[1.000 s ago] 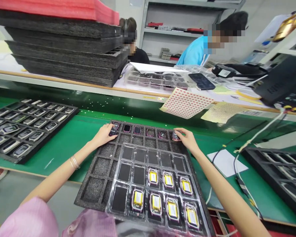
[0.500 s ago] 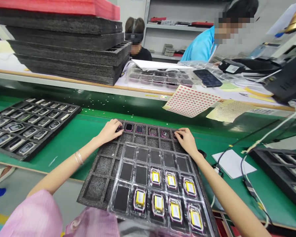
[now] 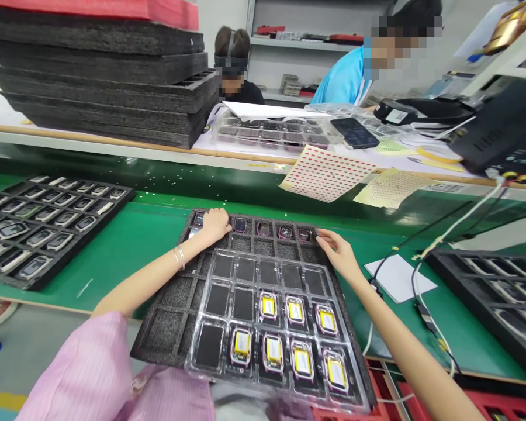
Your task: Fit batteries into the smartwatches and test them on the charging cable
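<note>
Several dark watch cases with purple rims sit in the far row of a black foam tray (image 3: 161, 327). My left hand (image 3: 216, 225) is curled over that row near its left end, hiding one pocket; what its fingers hold is out of sight. Beside it lie a watch case (image 3: 199, 218) and a pale-faced piece (image 3: 194, 232). At the tray's far right edge my right hand (image 3: 338, 250) pinches the foam between thumb and fingers, close to the last watch case (image 3: 304, 235). A clear plastic tray (image 3: 196, 342) rests on the foam, with several watch bodies (image 3: 273, 351) showing yellow-edged batteries.
Another foam tray of watch cases (image 3: 48, 225) lies left, and one more (image 3: 491, 292) right. White papers (image 3: 398, 278) and cables (image 3: 414, 275) lie right of my arm. Stacked foam trays (image 3: 96, 88) and a phone (image 3: 355, 133) stand on the shelf. Two people work beyond.
My left hand has moved right along the far row, uncovering the leftmost pockets. My right hand has shifted off the last watch case onto the tray's edge. The view has swung slightly right.
</note>
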Demonstrator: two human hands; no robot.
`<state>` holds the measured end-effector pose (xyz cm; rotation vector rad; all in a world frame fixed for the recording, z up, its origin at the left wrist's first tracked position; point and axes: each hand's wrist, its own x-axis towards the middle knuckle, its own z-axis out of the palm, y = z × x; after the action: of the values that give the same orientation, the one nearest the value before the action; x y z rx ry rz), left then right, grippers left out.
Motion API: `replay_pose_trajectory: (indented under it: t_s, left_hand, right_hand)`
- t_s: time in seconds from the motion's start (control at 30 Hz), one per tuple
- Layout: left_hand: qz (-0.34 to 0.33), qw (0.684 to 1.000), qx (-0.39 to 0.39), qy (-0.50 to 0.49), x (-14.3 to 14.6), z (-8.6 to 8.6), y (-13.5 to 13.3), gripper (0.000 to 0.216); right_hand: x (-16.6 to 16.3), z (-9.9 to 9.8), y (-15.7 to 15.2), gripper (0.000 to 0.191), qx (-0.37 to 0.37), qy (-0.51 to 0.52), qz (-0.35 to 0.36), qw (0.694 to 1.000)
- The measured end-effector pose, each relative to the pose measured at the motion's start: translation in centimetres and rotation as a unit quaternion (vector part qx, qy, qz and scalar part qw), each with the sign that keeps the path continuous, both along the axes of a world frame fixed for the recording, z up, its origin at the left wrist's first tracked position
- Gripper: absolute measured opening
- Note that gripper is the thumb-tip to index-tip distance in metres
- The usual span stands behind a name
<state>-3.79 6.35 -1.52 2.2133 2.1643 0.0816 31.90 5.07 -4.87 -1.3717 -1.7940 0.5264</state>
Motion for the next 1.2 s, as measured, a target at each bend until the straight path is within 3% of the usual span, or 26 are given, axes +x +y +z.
replay_pose_trajectory:
  t_s: [0.27,0.5,0.67,0.77,0.87,0.93,1.0,1.07,1.1,1.2]
  left_hand:
    - [0.042,0.999,-0.007,-0.019,-0.1,-0.6,0.6,0.045]
    - [0.029,0.999,0.011,-0.032,0.0,-0.8,-0.1,0.041]
    - [0.021,0.999,0.021,-0.024,-0.1,-0.2,-0.8,0.037]
    - [0.004,0.999,0.044,-0.011,0.2,0.7,-2.6,0.034]
    - [-0.08,0.995,0.058,-0.006,1.4,1.8,-6.1,0.023]
    - [-0.203,0.978,0.044,-0.015,2.7,2.3,-8.9,0.015]
    - [-0.395,0.917,0.039,-0.031,3.9,2.4,-11.5,0.01]
    - [-0.511,0.857,0.057,-0.036,5.0,2.2,-13.3,0.008]
    - [-0.541,0.838,0.066,-0.037,5.4,2.1,-13.9,0.007]
    - [-0.564,0.822,0.066,-0.048,5.9,1.8,-14.4,0.007]
  right_hand:
    - [-1.3,1.6,-2.8,0.04,-0.045,0.068,0.013,0.997]
    - [-3.1,3.9,-6.8,0.04,-0.076,0.092,0.047,0.992]
    - [-3.5,5.7,-10.0,0.03,-0.069,0.02,0.076,0.995]
    - [-3.7,6.9,-12.3,0.021,-0.067,-0.092,0.18,0.977]
    - [-4.2,7.7,-14.5,0.023,-0.09,-0.2,0.308,0.926]
    - [-4.8,7.9,-15.4,0.03,-0.093,-0.245,0.343,0.902]
    - [-5.3,7.8,-15.6,0.035,-0.077,-0.275,0.347,0.893]
    - [-5.8,7.6,-15.4,0.035,-0.058,-0.298,0.346,0.888]
    - [-6.0,7.5,-15.2,0.034,-0.048,-0.307,0.346,0.885]
    - [-6.4,7.5,-14.5,0.036,-0.026,-0.331,0.343,0.879]
